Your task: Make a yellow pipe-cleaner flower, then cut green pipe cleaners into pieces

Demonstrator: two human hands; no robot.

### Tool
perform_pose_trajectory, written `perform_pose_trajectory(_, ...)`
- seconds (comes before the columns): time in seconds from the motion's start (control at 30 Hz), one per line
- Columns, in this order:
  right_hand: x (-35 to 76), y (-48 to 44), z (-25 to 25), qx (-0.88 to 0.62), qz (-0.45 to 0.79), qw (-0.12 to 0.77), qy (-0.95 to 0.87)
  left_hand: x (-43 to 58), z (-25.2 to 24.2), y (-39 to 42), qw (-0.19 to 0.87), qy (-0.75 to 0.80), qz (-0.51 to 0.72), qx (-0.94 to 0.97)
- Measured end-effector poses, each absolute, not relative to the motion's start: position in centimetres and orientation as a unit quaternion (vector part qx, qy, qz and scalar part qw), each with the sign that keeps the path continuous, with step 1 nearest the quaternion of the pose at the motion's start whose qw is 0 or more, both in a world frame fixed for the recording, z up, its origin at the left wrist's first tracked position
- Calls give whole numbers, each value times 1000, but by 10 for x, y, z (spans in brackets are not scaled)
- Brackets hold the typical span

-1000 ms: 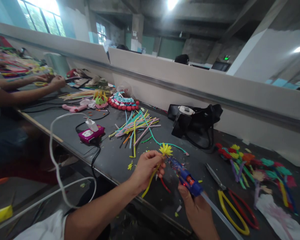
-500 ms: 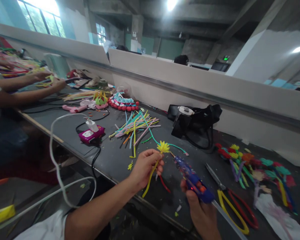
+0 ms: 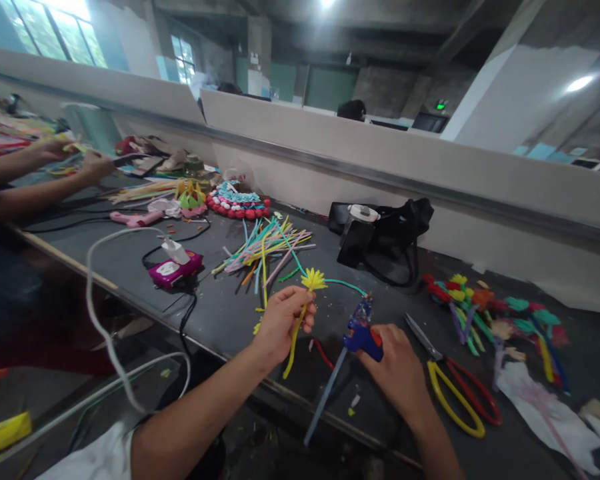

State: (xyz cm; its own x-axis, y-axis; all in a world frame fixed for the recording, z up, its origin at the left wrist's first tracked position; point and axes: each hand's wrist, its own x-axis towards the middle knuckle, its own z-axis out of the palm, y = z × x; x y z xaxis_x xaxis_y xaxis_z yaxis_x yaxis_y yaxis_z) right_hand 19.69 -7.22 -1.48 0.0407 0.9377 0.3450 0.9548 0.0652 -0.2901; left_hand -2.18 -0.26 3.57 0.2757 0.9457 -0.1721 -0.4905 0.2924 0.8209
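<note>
My left hand (image 3: 285,323) pinches a yellow pipe-cleaner flower (image 3: 314,280) just under its petals, and its yellow stem hangs down below my fingers. Over the right part of the table, my right hand (image 3: 397,363) grips the handle end of a blue glue gun (image 3: 359,327). The gun's nozzle points away from me, and a long translucent glue stick (image 3: 325,397) sticks out of its back toward the table edge. A short red pipe cleaner (image 3: 324,353) lies between the two hands. Scissors (image 3: 437,357) with one yellow and one red handle lie to the right of my right hand.
Loose pipe cleaners (image 3: 265,250) lie in a pile mid-table. A purple power socket (image 3: 175,270) with a white plug and cable is at left. A black bag (image 3: 410,227) sits by the partition. Finished colourful flowers (image 3: 480,307) lie at right. Another person's hands (image 3: 93,167) work at far left.
My right hand has turned the glue gun and moved its nozzle away from the flower, with the glue stick swinging round to the left. My left hand still holds the flower.
</note>
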Motion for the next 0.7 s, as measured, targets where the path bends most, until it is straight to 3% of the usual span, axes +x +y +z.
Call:
perform_pose_trajectory(0.37, 207, -77, -9, -661, 17, 217, -718, -20, 35, -5, 732, 340, 484, 340)
perform_pose_trajectory(0.53, 254, -81, -6, -727, -29, 253, -638, -19, 32, -6, 734, 337, 478, 344)
perform_pose_trajectory(0.7, 270, -80, -23, -741, -11, 224, -633, -17, 32, -8, 738, 345, 469, 341)
